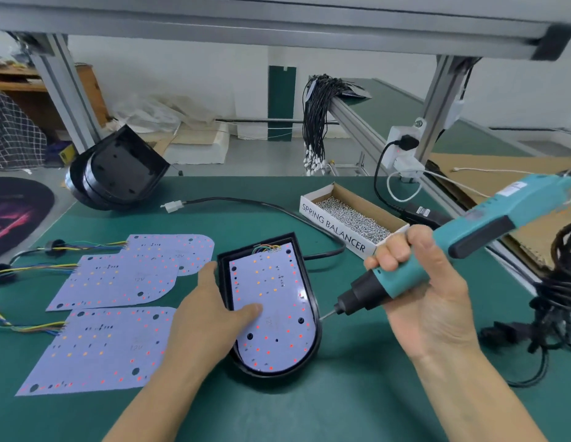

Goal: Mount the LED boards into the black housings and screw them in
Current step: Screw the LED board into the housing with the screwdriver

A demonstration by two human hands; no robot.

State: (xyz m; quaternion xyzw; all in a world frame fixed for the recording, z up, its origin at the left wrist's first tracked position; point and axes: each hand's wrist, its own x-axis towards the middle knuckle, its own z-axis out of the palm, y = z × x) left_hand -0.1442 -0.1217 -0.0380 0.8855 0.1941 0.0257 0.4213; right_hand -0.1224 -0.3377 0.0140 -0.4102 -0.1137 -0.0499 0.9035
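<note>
A black housing lies flat at the middle of the green mat with a white LED board seated in it. My left hand rests on the housing's left edge, thumb pressing on the board. My right hand grips a teal electric screwdriver, whose bit points down-left at the housing's right rim. Three loose LED boards lie to the left: one far, one in the middle, one near, each with coloured wires.
A white box of screws labelled SPRING BALANCER stands behind the housing. Stacked black housings sit at the back left. A black cable with a white plug crosses the mat. Tangled cords hang at the right. Aluminium frame posts stand behind.
</note>
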